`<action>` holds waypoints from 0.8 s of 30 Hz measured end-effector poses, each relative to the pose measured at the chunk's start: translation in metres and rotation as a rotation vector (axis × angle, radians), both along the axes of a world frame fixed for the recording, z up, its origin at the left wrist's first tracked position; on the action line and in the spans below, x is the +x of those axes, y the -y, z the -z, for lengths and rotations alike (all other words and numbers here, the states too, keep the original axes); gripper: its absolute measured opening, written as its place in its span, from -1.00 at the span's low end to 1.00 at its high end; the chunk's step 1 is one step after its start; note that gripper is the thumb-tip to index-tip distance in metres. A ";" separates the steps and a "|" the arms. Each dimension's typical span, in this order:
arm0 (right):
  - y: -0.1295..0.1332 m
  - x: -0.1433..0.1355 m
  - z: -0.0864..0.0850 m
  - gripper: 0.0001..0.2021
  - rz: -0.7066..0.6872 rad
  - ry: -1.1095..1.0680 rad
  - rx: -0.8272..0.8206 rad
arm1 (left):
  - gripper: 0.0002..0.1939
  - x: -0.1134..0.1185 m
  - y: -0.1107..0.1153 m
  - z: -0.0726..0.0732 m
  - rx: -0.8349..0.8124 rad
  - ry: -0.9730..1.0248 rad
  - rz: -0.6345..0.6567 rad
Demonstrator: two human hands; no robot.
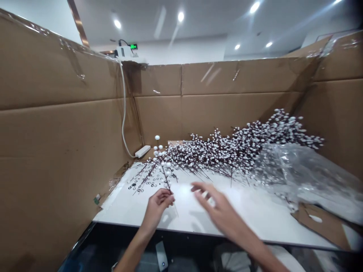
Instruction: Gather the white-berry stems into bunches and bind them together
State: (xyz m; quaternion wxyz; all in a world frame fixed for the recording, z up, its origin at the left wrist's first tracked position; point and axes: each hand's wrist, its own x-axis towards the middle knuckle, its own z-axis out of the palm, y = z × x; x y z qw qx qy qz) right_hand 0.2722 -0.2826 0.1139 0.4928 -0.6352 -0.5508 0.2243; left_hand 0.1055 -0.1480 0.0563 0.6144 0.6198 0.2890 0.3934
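My left hand (160, 203) pinches the lower stem of an artificial berry branch (166, 176), a dark stem with white berries. The branch stands nearly upright above the white tabletop, its tip leaning slightly left. To the right, my right hand (212, 198) hovers over the table with fingers apart, slightly blurred, and I see nothing in it. Several small dark rings (153, 185) lie scattered on the table behind and left of my left hand. Loose berry stems (143, 177) rest among them.
A large heap of white berry branches (227, 151) fills the back of the white table (187, 223). Clear plastic wrap (295, 170) covers its right side. Torn cardboard (320, 223) lies front right. A white power strip (143, 151) sits at the back left; cardboard walls (221, 109) surround the table.
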 end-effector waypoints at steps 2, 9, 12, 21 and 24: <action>-0.012 -0.008 0.016 -0.58 -0.116 -0.093 -0.110 | -0.72 0.021 0.005 -0.002 0.012 0.033 0.045; -0.049 -0.002 0.056 -0.63 -0.106 -0.349 -0.115 | -0.72 0.050 -0.006 0.003 0.059 -0.039 0.101; -0.056 0.015 0.059 -0.63 -0.114 -0.404 -0.099 | -0.71 0.041 -0.045 0.002 0.261 -0.239 0.108; -0.076 0.085 0.066 -0.57 -0.074 -0.588 -0.095 | -0.57 -0.013 -0.213 0.041 0.674 -1.305 -0.637; -0.087 0.098 0.058 -0.57 -0.090 -0.577 -0.085 | -0.66 -0.011 -0.223 0.053 0.664 -1.323 -0.596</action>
